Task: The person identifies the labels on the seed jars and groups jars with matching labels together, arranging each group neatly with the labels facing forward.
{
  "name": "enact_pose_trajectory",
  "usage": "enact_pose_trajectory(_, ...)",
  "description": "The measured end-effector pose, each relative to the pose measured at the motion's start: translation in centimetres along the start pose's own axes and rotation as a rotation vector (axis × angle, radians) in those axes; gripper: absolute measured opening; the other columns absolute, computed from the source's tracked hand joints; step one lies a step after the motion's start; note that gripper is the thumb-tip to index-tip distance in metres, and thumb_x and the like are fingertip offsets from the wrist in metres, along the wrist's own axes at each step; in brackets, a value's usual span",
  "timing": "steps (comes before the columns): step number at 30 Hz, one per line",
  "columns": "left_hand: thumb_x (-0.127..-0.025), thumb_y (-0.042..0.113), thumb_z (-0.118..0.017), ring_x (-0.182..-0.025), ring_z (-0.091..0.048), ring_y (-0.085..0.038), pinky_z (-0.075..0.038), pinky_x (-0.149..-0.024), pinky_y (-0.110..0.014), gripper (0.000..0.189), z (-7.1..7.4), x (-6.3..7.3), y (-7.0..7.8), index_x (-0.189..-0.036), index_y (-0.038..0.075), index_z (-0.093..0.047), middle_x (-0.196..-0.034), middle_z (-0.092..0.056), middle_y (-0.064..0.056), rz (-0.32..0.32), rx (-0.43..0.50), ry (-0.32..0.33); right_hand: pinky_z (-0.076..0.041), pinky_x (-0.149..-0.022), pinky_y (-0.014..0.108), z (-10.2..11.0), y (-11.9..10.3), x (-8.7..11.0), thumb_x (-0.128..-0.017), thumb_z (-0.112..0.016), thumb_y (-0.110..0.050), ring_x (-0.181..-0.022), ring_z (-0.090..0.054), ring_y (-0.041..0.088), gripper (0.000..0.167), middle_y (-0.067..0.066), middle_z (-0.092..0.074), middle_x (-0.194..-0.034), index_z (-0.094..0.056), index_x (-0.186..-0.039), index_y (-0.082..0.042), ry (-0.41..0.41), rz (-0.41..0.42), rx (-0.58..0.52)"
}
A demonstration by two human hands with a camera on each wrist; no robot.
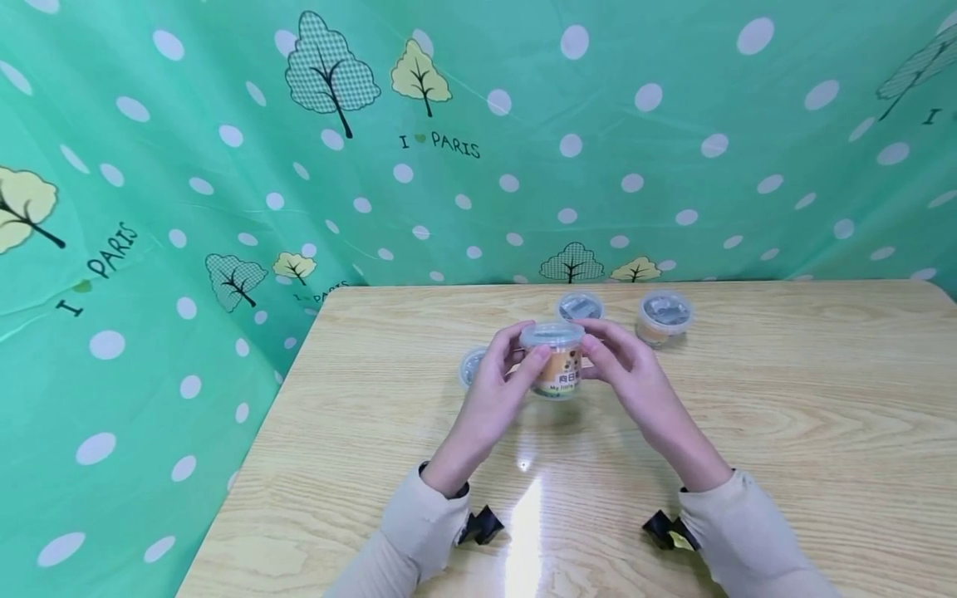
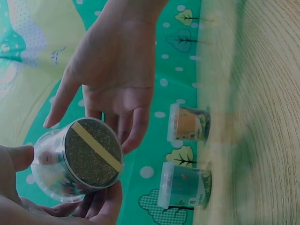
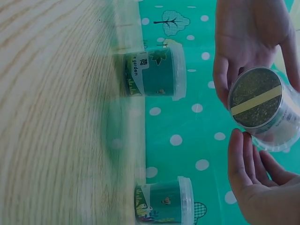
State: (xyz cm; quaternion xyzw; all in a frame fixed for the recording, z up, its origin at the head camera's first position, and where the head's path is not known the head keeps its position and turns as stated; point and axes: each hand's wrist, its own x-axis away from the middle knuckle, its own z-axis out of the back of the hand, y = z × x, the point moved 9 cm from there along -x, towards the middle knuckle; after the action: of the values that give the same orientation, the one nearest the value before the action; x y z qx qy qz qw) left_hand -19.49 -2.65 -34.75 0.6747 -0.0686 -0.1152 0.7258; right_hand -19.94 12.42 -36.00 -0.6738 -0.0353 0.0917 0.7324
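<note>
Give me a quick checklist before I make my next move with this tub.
1. Left hand gripping the held tub: ok.
2. Right hand gripping firmly: cannot tell, its contact is unclear.
3. Lid on the held tub: ok, covering its top.
4. Yellow strip across the base: ok.
5. Back-right tub upright: ok, standing on the table.
6. Left tub fully in view: not ok, partly behind the left hand.

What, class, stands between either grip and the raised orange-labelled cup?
Nothing visible does. The left grip and right grip are at opposite sides of the cup; the three other lidded cups stand on the table, outside those gaps.
</note>
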Motion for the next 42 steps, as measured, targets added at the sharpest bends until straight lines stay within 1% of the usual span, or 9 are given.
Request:
enact_pose_trajectory(6, -0.102, 0.023, -0.055, -0.124, -0.055, -0.028, -0.049, -0.105, -0.037, 0.051, 0.02, 0.04, 0.17, -0.146, 0.003, -0.039, -0.135, -0.053, -0.016, -0.007, 0.047, -0.012, -0.055, -0.092, 0.024, -0.29, -0.18, 0.02, -0.108, -0.038, -0.032, -0.112, -0.059, 0.01, 0.051, 0.021, -0.048, -0.138, -0.043, -0.146, 0.003, -0.05, 0.033, -0.065)
enact_pose_trajectory(10, -0.103, 0.023, -0.053, -0.122, -0.056, -0.027, -0.049, -0.104, -0.036, 0.05, -0.05, 0.09, 0.31, -0.146, 0.004, -0.039, -0.135, -0.053, -0.017, -0.012, 0.049, -0.026, -0.056, -0.091, 0.026, -0.52, -0.19, 0.02, -0.108, -0.04, -0.029, -0.112, -0.06, 0.009, 0.049, 0.02, -0.049, -0.138, -0.043, -0.145, 0.002, -0.064, 0.042, -0.069)
enact_pose_trajectory(14, -0.104, 0.025, -0.051, -0.124, -0.056, -0.029, -0.048, -0.106, -0.039, 0.053, -0.07, 0.1, 0.12, -0.149, 0.004, -0.034, -0.137, -0.053, -0.019, 0.006, 0.043, -0.03, -0.057, -0.089, 0.026, -0.45, -0.07, 0.03, -0.107, -0.045, -0.028, -0.109, -0.062, 0.01, 0.047, 0.019, -0.052, -0.137, -0.046, -0.144, 0.001, -0.04, 0.026, -0.053)
enact_pose_trajectory(18, -0.104, 0.027, -0.05, -0.127, -0.054, -0.031, -0.046, -0.109, -0.04, 0.056, 0.02, 0.11, -0.18, -0.151, 0.003, -0.029, -0.139, -0.052, -0.021, 0.036, 0.043, -0.022, -0.057, -0.088, 0.024, -0.08, 0.0, 0.04, -0.105, -0.049, -0.028, -0.108, -0.062, 0.009, 0.047, 0.019, -0.054, -0.135, -0.047, -0.142, 0.001, 0.011, 0.003, -0.032)
enact_pose_trajectory(24, -0.105, 0.026, -0.048, -0.124, -0.056, -0.03, -0.048, -0.106, -0.039, 0.048, 0.03, 0.09, -0.1, -0.145, 0.001, -0.038, -0.135, -0.054, -0.02, 0.027, 0.03, -0.026, -0.056, -0.087, 0.022, 0.33, -0.14, 0.11, -0.103, -0.055, -0.028, -0.108, -0.062, 0.006, 0.047, 0.018, -0.056, -0.132, -0.049, -0.14, 0.0, 0.066, -0.01, -0.001)
enact_pose_trajectory(30, -0.104, 0.029, -0.051, -0.125, -0.055, -0.027, -0.047, -0.107, -0.038, 0.049, -0.04, 0.12, -0.19, -0.145, 0.005, -0.039, -0.137, -0.053, -0.014, 0.038, 0.028, -0.038, -0.055, -0.088, 0.021, 0.21, -0.22, 0.12, -0.102, -0.057, -0.028, -0.109, -0.061, 0.005, 0.045, 0.015, -0.057, -0.131, -0.05, -0.139, -0.002, 0.06, -0.005, 0.035)
enact_pose_trajectory(37, -0.104, 0.028, -0.051, -0.124, -0.055, -0.028, -0.046, -0.108, -0.039, 0.048, 0.14, 0.09, -0.14, -0.145, 0.004, -0.039, -0.136, -0.053, -0.015, 0.018, 0.024, -0.035, -0.055, -0.09, 0.022, -0.03, -0.04, -0.04, -0.104, -0.052, -0.03, -0.112, -0.059, 0.006, 0.048, 0.016, -0.053, -0.138, -0.047, -0.142, -0.001, 0.021, -0.006, 0.021)
enact_pose_trajectory(42, -0.104, 0.027, -0.05, -0.124, -0.055, -0.027, -0.046, -0.108, -0.039, 0.048, 0.14, 0.05, -0.17, -0.145, 0.004, -0.04, -0.135, -0.053, -0.016, 0.017, 0.023, -0.041, -0.055, -0.089, 0.021, -0.13, 0.07, -0.13, -0.104, -0.053, -0.029, -0.11, -0.06, 0.005, 0.049, 0.018, -0.054, -0.137, -0.046, -0.144, -0.001, 0.007, -0.007, 0.04)
